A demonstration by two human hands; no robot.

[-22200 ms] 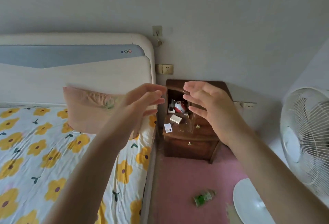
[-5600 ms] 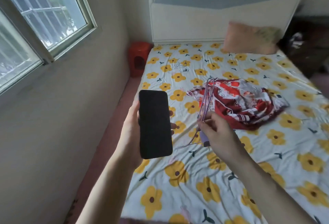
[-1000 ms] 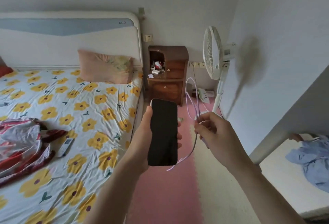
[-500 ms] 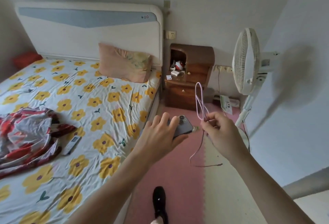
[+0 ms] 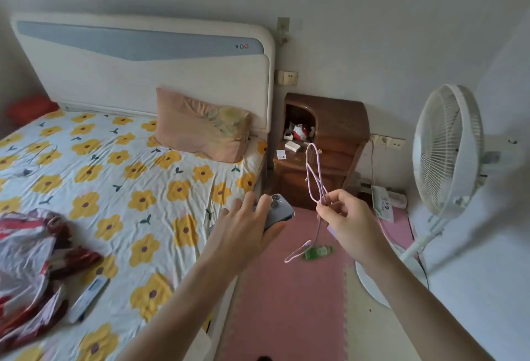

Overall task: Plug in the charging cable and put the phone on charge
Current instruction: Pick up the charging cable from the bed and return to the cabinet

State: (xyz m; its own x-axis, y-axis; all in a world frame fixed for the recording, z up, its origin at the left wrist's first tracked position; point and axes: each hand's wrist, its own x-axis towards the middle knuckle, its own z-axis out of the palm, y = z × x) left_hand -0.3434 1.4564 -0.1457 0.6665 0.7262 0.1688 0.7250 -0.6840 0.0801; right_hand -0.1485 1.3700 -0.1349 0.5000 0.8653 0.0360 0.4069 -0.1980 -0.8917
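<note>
As the nightstand (image 5: pixel 321 148) and wall socket (image 5: pixel 289 77) draw nearer at frame centre, left hand (image 5: pixel 243 234) grips the now face-down phone (image 5: pixel 279 211); right hand (image 5: pixel 348 217) pinches the looped cable (image 5: pixel 314 177), unplugged.

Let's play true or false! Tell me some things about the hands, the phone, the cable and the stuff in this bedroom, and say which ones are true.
1. The left hand holds the phone with its camera lenses facing up. True.
2. The pink charging cable is plugged into the wall socket. False: it hangs looped from the right hand, with one end dangling free.
3. A green bottle lies on the pink floor mat. True.
4. The white standing fan stands on the bed. False: it stands on the floor, right of the wooden nightstand.
5. The pillow is blue. False: it is peach-pink.
</note>
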